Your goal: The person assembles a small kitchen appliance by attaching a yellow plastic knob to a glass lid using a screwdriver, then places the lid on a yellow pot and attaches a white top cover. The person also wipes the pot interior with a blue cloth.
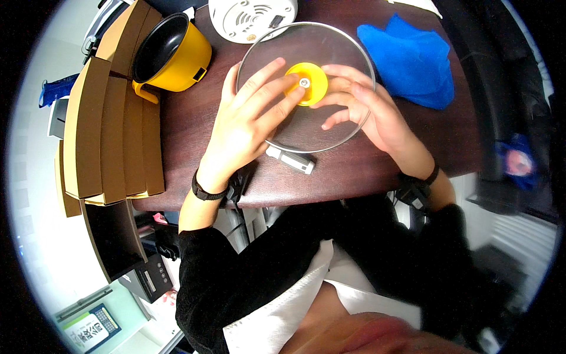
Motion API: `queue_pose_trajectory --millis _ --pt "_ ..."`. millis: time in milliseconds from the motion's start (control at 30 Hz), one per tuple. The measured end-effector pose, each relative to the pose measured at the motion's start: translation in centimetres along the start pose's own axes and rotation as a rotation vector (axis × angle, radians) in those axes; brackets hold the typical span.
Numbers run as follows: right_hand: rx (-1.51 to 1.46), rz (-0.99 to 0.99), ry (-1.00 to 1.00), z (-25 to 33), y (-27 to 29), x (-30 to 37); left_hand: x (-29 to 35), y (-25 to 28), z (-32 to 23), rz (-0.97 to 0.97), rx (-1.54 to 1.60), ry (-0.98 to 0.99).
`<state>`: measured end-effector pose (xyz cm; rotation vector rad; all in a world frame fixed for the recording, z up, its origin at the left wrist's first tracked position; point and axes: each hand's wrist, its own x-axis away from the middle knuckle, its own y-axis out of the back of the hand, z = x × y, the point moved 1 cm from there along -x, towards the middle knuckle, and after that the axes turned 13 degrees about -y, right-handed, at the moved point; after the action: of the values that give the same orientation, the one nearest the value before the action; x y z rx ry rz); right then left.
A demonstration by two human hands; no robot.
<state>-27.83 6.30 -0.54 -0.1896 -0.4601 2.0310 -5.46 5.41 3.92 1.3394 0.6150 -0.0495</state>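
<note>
A round clear glass lid [330, 133] with a metal rim is held up above the desk. At its middle sits a yellow knob [319, 82] with a small screw [304, 83] in the centre. My left hand [247, 115] lies across the lid's left side, two fingertips at the screw and the other fingers spread over the glass. Coming from the right, my right hand [368, 109] is partly seen through the glass. Its curled fingers reach the knob's right edge, and the thumb is near the rim. The exact finger contact behind the glass is hard to see.
A yellow pot [183, 59] with a black inside stands at the back left, beside brown cardboard boxes [112, 130]. Behind the lid lies a white appliance base [236, 17]. A blue cloth [413, 65] is at the right. A grey-white tool [295, 160] lies near the desk's front edge.
</note>
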Motion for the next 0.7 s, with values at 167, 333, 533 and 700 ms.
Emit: queue_pose_trajectory --millis 167,333,533,700 --pt "-0.072 -0.019 -0.056 -0.5 1.0 -0.1 0.2 -0.2 0.7 -0.082 0.103 -0.003" --pt "-0.199 -0.009 -0.081 -0.4 0.7 -0.1 0.8 -0.4 1.3 -0.269 0.443 0.323" --pt "-0.312 0.022 -0.016 -0.6 1.3 -0.3 2.3 -0.8 2.7 -0.637 1.686 0.614" --pt "-0.188 0.046 -0.075 -0.5 0.3 -0.3 1.7 -1.9 2.2 -0.480 2.137 0.667"
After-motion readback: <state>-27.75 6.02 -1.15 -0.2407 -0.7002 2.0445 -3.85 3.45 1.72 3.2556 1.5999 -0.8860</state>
